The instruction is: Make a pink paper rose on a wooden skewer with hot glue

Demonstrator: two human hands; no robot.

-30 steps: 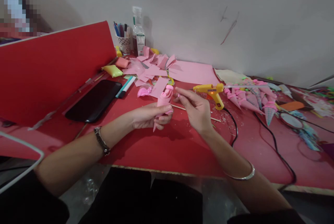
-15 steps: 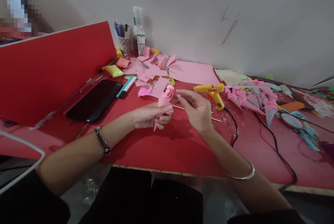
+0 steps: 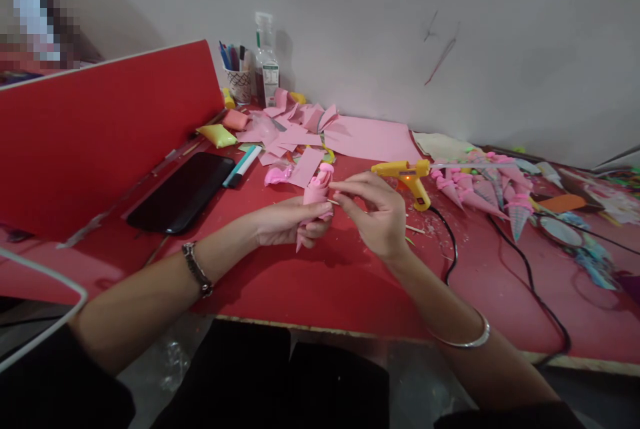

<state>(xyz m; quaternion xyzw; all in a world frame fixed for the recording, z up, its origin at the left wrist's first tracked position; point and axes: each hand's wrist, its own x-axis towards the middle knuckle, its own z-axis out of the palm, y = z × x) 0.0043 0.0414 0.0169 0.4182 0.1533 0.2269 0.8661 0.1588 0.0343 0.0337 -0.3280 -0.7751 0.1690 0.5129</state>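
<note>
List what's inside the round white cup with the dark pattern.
Slim pens, blue and black among them, stand in the cup; its side hides their lower ends and its bottom.

The right hand point(image 3: 379, 214) has come closer to the left hand point(image 3: 286, 223) and now meets, or nearly meets, the pink cone point(image 3: 316, 192) held there.

The held cone point(image 3: 311, 197) is pale pink with brighter pink at its tip-opposite end. The bench point(image 3: 310, 296) is red. By its back edge, the cup point(image 3: 239, 88) is white with a dark net-like pattern and the sheet point(image 3: 375, 139) plain pink. The glue gun point(image 3: 413, 186) is yellow, the phone point(image 3: 181, 192) black. Toward the right edge, a patterned cone point(image 3: 519, 221) shows pale blue-grey markings under a pink band.
</note>
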